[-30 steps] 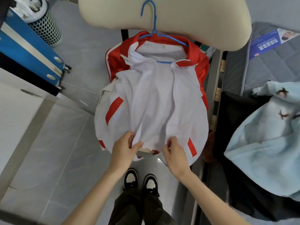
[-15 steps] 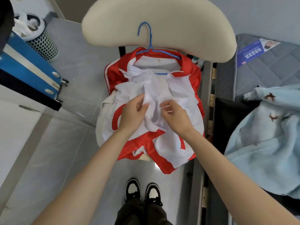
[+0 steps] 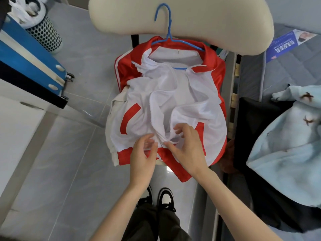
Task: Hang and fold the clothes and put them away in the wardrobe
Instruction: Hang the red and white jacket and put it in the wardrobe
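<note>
Far left, top: perforated mesh bin (image 3: 44, 34) holding crumpled white material. Below it: blue case (image 3: 26, 66) with white and black bands and small wheels at its right end, lying above a white surface (image 3: 15, 127). Grey tiled floor (image 3: 69, 162) across the left half. Centre: chair (image 3: 208, 20), with a cream padded backrest at top and a cream seat cover showing at the left edge under the garment. On the seat: red-and-white jacket (image 3: 156, 105), laid open with its white mesh lining uppermost, red collar toward the backrest, red hem hanging over the seat's front edge. Blue hanger (image 3: 169, 37) set inside the jacket's shoulders, its hook lying against the backrest. Left hand (image 3: 142, 159): on the lower lining just left of the front opening, fingers bent onto the mesh and blurred; whether it pinches the cloth cannot be told. Right hand (image 3: 189, 150): just beside the left, thumb and curled fingers closed narrowly on the zip edge of one front panel. Below the hands: black-and-white shoes (image 3: 165, 197) and dark trouser legs (image 3: 156, 223) on the floor. Right of the chair: bed frame (image 3: 230, 80) with wooden slats showing; black cloth (image 3: 257, 127) over the bed's edge; grey quilted mattress (image 3: 278, 72) with a blue printed leaflet (image 3: 284, 46) near its top. Far right: pale blue fabric (image 3: 286, 145) with small dark motifs, bunched on the black cloth.
</note>
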### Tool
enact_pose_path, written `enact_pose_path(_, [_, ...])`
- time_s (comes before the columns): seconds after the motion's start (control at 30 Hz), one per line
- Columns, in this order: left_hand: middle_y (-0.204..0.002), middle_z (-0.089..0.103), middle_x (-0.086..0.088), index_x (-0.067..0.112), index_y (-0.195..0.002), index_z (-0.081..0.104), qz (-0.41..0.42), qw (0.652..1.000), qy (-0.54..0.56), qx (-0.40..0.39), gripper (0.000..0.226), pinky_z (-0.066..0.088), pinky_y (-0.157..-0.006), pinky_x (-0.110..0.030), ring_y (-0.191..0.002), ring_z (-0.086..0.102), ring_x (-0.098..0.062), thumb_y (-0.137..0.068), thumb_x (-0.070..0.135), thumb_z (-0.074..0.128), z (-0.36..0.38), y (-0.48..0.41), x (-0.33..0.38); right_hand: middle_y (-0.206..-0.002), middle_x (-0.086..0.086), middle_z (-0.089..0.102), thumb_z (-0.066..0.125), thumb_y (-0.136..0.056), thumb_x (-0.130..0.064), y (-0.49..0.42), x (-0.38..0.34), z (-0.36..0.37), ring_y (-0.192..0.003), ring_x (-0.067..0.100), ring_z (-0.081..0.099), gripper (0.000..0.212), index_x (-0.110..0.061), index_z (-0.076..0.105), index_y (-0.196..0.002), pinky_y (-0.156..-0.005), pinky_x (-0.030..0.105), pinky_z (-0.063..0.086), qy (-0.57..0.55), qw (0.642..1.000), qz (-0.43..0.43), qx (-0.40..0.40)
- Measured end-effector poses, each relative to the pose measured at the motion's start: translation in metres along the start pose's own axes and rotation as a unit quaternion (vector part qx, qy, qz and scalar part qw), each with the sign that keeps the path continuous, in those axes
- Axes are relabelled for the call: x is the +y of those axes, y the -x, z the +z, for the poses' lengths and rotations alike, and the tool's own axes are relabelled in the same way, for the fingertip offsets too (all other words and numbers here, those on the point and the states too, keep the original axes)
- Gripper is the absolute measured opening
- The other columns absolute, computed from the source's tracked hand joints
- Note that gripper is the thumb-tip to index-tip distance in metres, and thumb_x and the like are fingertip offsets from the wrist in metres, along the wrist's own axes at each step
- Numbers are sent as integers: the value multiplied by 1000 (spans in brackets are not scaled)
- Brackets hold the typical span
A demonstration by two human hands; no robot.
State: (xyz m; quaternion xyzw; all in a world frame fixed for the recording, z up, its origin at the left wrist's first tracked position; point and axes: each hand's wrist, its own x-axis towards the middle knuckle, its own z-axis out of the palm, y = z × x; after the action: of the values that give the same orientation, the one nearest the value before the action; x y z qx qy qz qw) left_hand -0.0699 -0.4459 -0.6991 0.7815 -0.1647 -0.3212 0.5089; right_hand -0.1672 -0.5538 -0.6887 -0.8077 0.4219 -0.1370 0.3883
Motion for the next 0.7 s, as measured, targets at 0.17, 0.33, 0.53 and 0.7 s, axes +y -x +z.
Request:
enact_pose_path(0.17, [-96, 67, 6, 26, -99, 62, -111, 992, 46, -31, 15, 52, -86, -28, -90, 64, -6, -94, 13, 58, 8, 9, -11, -118, 3, 49, 67, -85, -34, -9, 4, 10, -94, 22, 56, 32, -25, 57, -114, -87, 42, 47, 105, 990, -50, -79])
enact_pose_path(0.33, [-111, 66, 4, 21, -119, 60, -272, 951, 101, -104, 26, 48, -87, -26, -100, 61, -10, -97, 32, 53, 3, 16, -11, -85, -4, 55, 66, -90, -32, -11, -9, 4, -72, 9, 51, 17, -17, 68, -82, -69, 16, 38, -45, 993, 80, -69])
enact_pose_path(0.53, [-114, 58, 7, 25, -116, 53, -350, 862, 338, -140, 39, 41, -98, -31, -110, 52, -10, -87, 51, 52, -1, 16, 6, -82, 36, 60, 57, -96, -33, -12, -23, -12, -74, 24, 55, 52, 19, 58, -88, -77, 33, 51, -315, 910, 230, -143])
enact_pose_path(0.7, [-113, 69, 1, 17, -112, 63, -300, 846, 429, -103, 22, 45, -93, -26, -109, 63, -12, -91, 21, 58, -3, 13, 13, -83, 27, 62, 51, -99, -30, -14, -19, -10, -75, 21, 55, 49, 17, 60, -92, -75, 22, 54, -307, 911, 240, -137])
